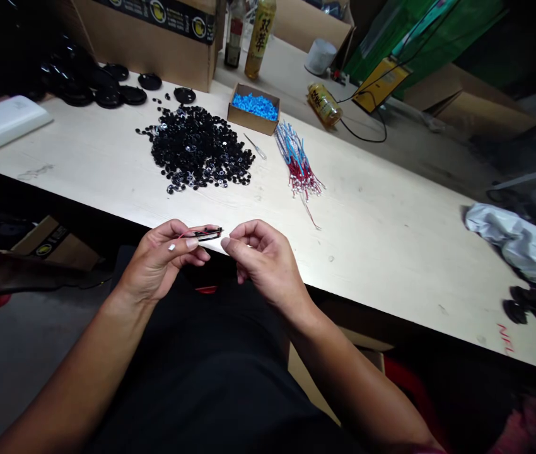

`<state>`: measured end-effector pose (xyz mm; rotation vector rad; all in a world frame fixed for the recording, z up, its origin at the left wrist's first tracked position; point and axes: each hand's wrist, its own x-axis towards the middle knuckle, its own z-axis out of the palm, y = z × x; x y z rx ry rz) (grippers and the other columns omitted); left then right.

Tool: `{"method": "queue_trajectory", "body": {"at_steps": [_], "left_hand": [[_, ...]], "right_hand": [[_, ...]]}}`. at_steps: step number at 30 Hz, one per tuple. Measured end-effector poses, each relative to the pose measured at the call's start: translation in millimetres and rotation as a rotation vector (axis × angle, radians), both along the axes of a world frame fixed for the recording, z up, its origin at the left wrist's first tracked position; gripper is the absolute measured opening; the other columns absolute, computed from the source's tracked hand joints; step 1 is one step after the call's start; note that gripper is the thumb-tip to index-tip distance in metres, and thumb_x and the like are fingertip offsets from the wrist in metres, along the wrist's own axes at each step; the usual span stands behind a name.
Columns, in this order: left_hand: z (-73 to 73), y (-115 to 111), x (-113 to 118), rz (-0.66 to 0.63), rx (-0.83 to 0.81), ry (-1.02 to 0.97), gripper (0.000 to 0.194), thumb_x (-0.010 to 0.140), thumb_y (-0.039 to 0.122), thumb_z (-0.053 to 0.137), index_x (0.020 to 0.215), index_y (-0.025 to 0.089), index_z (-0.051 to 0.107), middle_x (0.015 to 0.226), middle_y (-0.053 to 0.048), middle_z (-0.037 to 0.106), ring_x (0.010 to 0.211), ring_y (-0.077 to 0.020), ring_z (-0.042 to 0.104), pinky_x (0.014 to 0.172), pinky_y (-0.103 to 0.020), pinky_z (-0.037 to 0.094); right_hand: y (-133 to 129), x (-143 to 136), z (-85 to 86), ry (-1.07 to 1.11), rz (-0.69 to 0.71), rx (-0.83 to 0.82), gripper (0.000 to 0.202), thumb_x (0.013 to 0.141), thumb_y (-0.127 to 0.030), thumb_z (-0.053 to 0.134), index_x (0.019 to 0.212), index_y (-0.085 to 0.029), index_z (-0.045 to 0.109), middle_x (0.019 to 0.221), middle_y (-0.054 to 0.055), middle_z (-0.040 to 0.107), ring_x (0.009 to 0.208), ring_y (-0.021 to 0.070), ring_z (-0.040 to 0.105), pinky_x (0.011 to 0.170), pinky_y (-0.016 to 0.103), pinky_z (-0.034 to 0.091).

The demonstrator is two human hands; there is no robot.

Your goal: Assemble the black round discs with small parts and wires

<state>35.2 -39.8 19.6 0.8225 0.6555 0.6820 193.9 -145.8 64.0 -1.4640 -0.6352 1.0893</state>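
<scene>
Left hand (159, 261) pinches one black part (210, 236), red wire (184, 234), one white connector (172, 248), at worktop's (367, 239) near edge. Right hand (268, 261) beside it, thumb and fingers nearly together; can't tell if holding anything. One black-disc pile (197, 148), one box (249, 120) of blue pieces (255, 106), one wire bundle (296, 157).

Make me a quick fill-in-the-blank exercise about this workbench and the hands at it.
The thin black part is gripped mainly by the person's ____ hand.
The small pieces in the little cardboard box are ____.
In the picture, the wire bundle lies ____ of the black disc pile.
One bottle lies on its ____.

Missing words: left; blue; right; side.
</scene>
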Motion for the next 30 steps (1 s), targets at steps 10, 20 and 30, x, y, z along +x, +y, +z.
{"method": "queue_trajectory", "body": {"at_steps": [10,20,30], "left_hand": [[-0.8,-1.1,-0.6,-0.023,0.003,-0.034,0.026,0.069,0.019,0.096,0.076,0.015,0.071,0.103,-0.011,0.086,0.059,-0.0150,0.077,0.056,-0.021,0.064],[-4.8,0.5,-5.1,-0.099,-0.026,-0.045,0.031,0.068,0.027,0.097,0.075,0.017,0.068,0.078,-0.004,0.080,0.050,-0.0141,0.071,0.048,-0.020,0.058],[-7.2,-3.1,-2.7,-0.134,-0.054,-0.093,0.027,0.070,0.026,0.095,0.080,0.017,0.071,0.074,-0.005,0.080,0.059,-0.0198,0.077,0.055,-0.024,0.063]], "right_hand": [[8.0,-8.4,-0.3,0.085,0.010,0.015,0.050,0.073,-0.044,0.091,0.106,-0.024,0.059,0.072,-0.009,0.064,0.047,0.0078,0.051,0.039,0.018,0.042],[4.2,3.3,-1.9,0.195,0.151,0.005,0.045,0.071,-0.044,0.093,0.098,-0.020,0.068,0.062,-0.008,0.064,0.043,0.0076,0.049,0.041,0.019,0.043],[0.1,4.0,-5.8,0.228,0.137,0.037,0.031,0.077,-0.035,0.086,0.097,-0.018,0.069,0.061,-0.007,0.062,0.043,0.0076,0.048,0.041,0.020,0.046]]}}
